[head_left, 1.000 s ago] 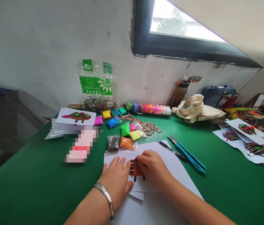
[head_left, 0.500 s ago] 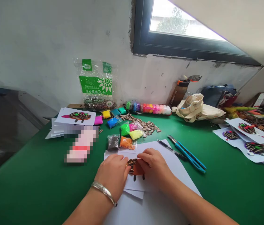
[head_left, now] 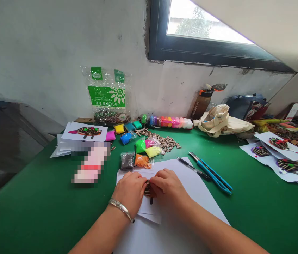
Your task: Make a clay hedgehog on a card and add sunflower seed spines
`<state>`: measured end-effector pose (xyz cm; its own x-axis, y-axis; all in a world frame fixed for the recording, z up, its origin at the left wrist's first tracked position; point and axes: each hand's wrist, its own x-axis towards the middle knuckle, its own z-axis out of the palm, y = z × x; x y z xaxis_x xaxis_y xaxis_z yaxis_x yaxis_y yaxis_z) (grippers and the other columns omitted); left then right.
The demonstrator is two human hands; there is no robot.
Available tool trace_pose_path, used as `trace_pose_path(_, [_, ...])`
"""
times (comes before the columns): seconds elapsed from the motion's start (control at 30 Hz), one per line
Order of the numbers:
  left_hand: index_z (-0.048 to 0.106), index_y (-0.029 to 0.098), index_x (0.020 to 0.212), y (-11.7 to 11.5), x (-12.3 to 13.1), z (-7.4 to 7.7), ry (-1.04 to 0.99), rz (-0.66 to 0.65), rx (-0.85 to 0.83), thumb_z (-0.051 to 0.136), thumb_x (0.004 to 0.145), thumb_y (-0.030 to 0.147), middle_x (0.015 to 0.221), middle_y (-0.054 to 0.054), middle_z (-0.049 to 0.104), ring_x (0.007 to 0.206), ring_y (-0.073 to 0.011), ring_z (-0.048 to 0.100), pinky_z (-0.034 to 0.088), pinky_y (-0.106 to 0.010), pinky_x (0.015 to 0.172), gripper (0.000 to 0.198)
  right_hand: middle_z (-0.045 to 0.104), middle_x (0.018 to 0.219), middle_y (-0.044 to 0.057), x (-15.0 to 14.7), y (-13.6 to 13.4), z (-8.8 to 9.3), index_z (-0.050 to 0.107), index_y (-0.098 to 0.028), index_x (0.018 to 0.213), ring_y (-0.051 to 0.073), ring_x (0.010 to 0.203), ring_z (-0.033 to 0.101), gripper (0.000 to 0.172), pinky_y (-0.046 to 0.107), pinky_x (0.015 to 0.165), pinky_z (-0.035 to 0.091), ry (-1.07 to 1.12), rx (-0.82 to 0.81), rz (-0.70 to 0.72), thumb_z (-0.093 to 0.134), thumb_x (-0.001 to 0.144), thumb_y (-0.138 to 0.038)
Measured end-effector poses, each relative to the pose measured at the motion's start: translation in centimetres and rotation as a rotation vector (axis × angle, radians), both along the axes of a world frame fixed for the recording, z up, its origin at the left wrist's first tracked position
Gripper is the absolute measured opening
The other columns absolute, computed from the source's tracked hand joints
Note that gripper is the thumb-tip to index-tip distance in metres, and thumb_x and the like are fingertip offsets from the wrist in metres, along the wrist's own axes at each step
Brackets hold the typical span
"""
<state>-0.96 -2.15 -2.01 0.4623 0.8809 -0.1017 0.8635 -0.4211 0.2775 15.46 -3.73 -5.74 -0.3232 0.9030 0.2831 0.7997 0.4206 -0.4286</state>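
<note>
My left hand (head_left: 129, 190), with a silver bangle at its wrist, bends its fingers together at the left edge of a clay hedgehog figure (head_left: 152, 193). My right hand (head_left: 170, 187) comes in from the other side, thumb and fingertips pinched close to the left ones. Anything small between the fingertips is hidden. Striped sunflower seeds (head_left: 147, 188) stick in the figure's orange-brown clay, which has a dark leg below. It lies on a small white sheet (head_left: 149, 216) atop larger white paper (head_left: 191, 211). The hands cover most of the figure.
Bagged coloured clay (head_left: 142, 161) and a pile of loose seeds (head_left: 166, 141) lie behind the hands. A pen (head_left: 193, 168) and a blue utility knife (head_left: 212, 173) are to the right. Finished seed pictures (head_left: 88, 132) stack at left; more pictures (head_left: 289, 165) lie far right.
My right hand has shifted left, bringing its fingertips against the left hand's and covering more of the hedgehog's orange clay. My left hand has barely moved.
</note>
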Motion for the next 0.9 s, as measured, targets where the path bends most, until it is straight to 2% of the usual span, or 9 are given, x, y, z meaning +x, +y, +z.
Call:
trace_pose_path(0.23, [0.071,0.022,0.095,-0.1,0.2,0.0,0.014,-0.008,0.002,0.04,0.094,0.02,0.092,-0.006,0.067,0.092,-0.0224,0.057,0.046,-0.034,0.082,0.031,0.059,0.067,-0.002,-0.6,0.4,-1.1,0.06,-0.019,0.061,0.011,0.064,0.043,0.019,0.025,0.061,0.025,-0.013,0.036,0.021,0.063,0.078,-0.011])
trace_pose_path(0.33, [0.071,0.022,0.093,-0.2,0.2,-0.1,0.007,-0.012,0.008,0.039,0.094,0.02,0.093,-0.006,0.068,0.092,-0.0228,0.057,0.046,-0.035,0.082,0.032,0.06,0.068,-0.001,-0.4,0.4,-0.5,0.064,-0.02,0.065,0.012,0.065,0.047,0.015,0.025,0.062,0.028,-0.026,0.038,-0.001,0.063,0.077,-0.011])
trace_pose_path(0.4, [0.07,0.021,0.097,-0.2,0.1,-0.2,-0.007,-0.004,0.013,0.04,0.093,0.02,0.095,-0.006,0.068,0.093,-0.0233,0.057,0.046,-0.036,0.083,0.031,0.064,0.077,0.001,0.6,0.8,0.3,0.069,-0.022,0.078,0.014,0.073,0.053,0.013,0.024,0.066,0.032,-0.035,0.038,-0.066,0.061,0.078,-0.011])
trace_pose_path(0.5, [0.068,0.02,0.106,-0.1,-0.3,-0.5,-0.031,0.01,0.018,0.041,0.092,0.019,0.099,-0.007,0.068,0.096,-0.0241,0.057,0.046,-0.037,0.085,0.03,0.066,0.087,0.003,3.1,2.7,1.6,0.07,-0.022,0.092,0.015,0.081,0.057,0.022,0.022,0.071,0.038,-0.139,-0.01,-0.244,0.051,0.087,-0.014])
trace_pose_path(0.67, [0.067,0.019,0.104,0.1,-0.8,-0.4,-0.069,-0.02,-0.021,0.041,0.09,0.018,0.101,-0.007,0.068,0.097,-0.0237,0.057,0.045,-0.038,0.087,0.029,0.067,0.091,0.005,6.6,7.2,2.3,0.07,-0.021,0.098,0.016,0.087,0.059,0.029,0.022,0.074,0.038,-0.269,-0.033,-0.294,0.047,0.086,-0.009])
trace_pose_path(0.77, [0.067,0.019,0.1,0.1,-1.2,0.0,-0.092,-0.065,-0.059,0.045,0.088,0.019,0.1,-0.007,0.067,0.097,-0.0232,0.056,0.044,-0.037,0.088,0.025,0.066,0.088,0.006,6.5,8.9,1.9,0.071,-0.019,0.088,0.017,0.086,0.057,0.028,0.023,0.072,0.036,-0.364,-0.045,-0.274,0.045,0.085,-0.009])
trace_pose_path(0.9, [0.067,0.019,0.102,0.1,-1.7,0.5,-0.134,-0.102,-0.125,0.053,0.083,0.022,0.104,-0.006,0.065,0.1,-0.0232,0.055,0.043,-0.035,0.09,0.024,0.064,0.09,0.009,5.3,9.5,1.3,0.068,-0.017,0.084,0.019,0.087,0.056,0.024,0.026,0.073,0.035,-0.478,-0.059,-0.247,0.044,0.087,-0.011])
